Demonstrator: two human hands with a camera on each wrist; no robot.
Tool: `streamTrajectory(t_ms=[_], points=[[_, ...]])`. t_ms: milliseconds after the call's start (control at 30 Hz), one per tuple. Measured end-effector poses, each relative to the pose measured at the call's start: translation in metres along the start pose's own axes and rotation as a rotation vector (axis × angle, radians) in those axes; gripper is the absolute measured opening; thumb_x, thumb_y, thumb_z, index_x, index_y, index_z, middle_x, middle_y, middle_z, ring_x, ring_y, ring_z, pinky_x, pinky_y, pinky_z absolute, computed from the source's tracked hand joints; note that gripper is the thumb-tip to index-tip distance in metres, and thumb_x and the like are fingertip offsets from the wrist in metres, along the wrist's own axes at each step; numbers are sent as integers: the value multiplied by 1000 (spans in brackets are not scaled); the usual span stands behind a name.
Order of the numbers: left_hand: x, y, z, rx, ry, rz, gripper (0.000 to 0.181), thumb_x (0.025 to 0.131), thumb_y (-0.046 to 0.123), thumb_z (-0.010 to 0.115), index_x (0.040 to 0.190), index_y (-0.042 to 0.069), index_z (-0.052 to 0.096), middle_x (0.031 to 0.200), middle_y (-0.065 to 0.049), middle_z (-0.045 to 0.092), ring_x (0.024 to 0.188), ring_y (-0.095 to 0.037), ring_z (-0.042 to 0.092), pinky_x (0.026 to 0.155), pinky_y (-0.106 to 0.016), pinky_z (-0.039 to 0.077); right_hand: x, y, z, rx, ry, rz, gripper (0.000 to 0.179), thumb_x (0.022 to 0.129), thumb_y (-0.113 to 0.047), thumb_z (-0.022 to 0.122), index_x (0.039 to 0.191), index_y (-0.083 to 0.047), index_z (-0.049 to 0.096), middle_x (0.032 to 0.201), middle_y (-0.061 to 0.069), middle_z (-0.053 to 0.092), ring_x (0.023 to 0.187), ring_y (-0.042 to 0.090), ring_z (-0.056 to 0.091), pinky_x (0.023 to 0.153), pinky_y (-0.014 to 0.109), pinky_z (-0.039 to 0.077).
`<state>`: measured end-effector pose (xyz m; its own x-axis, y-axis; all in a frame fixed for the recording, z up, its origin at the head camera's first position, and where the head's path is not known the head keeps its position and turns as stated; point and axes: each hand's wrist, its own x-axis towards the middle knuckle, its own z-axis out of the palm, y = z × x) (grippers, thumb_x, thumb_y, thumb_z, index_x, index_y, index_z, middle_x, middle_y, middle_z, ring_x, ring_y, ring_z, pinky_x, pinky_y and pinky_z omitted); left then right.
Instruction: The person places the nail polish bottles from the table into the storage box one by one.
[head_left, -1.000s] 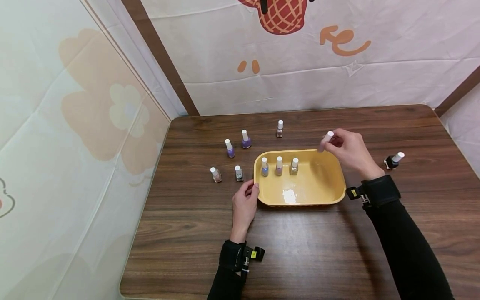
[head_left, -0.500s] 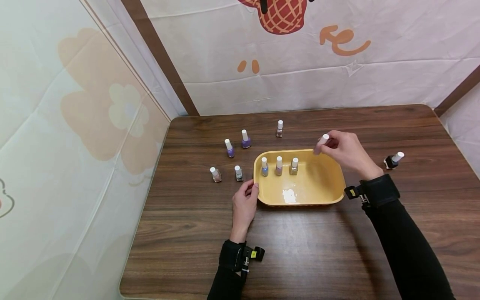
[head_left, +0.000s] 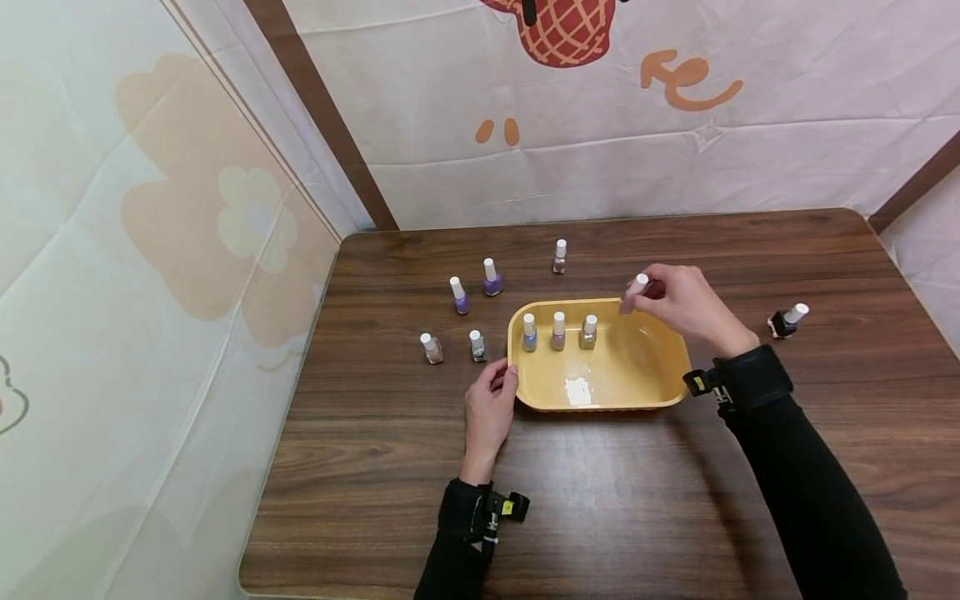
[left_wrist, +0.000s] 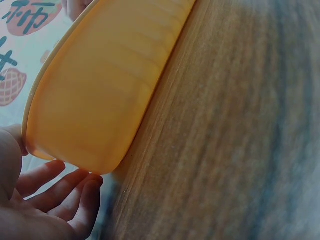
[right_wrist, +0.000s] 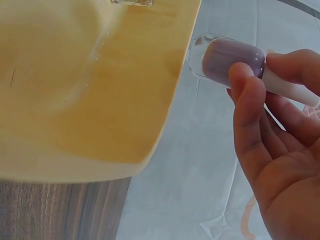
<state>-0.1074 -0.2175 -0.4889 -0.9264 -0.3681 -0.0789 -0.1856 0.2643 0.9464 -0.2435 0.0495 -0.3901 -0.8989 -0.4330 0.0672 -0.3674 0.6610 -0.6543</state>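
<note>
Between thumb and fingers, my right hand (head_left: 686, 304) pinches a nail polish bottle (right_wrist: 232, 60) with pale purple polish and a white cap. The bottle tilts just above the far rim of a yellow tray (head_left: 622, 383). My left hand (head_left: 490, 410) holds the tray's left end, thumb at the rim and fingertips against the outer wall in the left wrist view. Inside the tray, in a row, stand a blue nail polish bottle (head_left: 530, 340), a pinkish nail polish bottle (head_left: 558, 340) and a gold-beige nail polish bottle (head_left: 588, 340).
Left of the tray stand two purple bottles (head_left: 492, 285), a pinkish-brown bottle (head_left: 433, 354) and a grey-green bottle (head_left: 478, 352). One small bottle (head_left: 559, 264) is behind it. A black bottle (head_left: 782, 326) sits at the right on the wooden table (head_left: 360, 483).
My right hand has moved a little left and nearer, bringing the pale purple bottle along the tray's far rim. The left hand and the tray have stayed put.
</note>
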Motion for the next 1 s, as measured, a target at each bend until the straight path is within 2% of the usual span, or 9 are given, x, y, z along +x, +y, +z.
streamTrajectory(t_ms=[267, 667, 1000], points=[[1, -1, 0, 0, 6, 0, 31, 95, 29, 59, 117, 10, 68, 107, -8, 71, 96, -17, 68, 83, -33, 57, 4, -1, 0, -50, -59, 2, 9, 91, -15, 64, 93, -7, 68, 84, 8, 70, 76, 18, 62, 62, 25, 44], [0, 1, 0, -5, 4, 7, 31, 95, 29, 59, 116, 9, 69, 106, -7, 72, 96, -17, 68, 82, -33, 57, 6, 1, 6, -86, -81, -35, 8, 89, -11, 65, 90, -5, 68, 83, 9, 70, 75, 20, 61, 63, 26, 44], [0, 0, 0, -2, 9, 14, 30, 95, 29, 59, 116, 9, 69, 105, -7, 72, 95, -17, 69, 82, -32, 57, 7, 0, 8, -105, -145, 7, 13, 89, -16, 67, 95, -5, 67, 84, 8, 70, 77, 19, 62, 65, 29, 45]])
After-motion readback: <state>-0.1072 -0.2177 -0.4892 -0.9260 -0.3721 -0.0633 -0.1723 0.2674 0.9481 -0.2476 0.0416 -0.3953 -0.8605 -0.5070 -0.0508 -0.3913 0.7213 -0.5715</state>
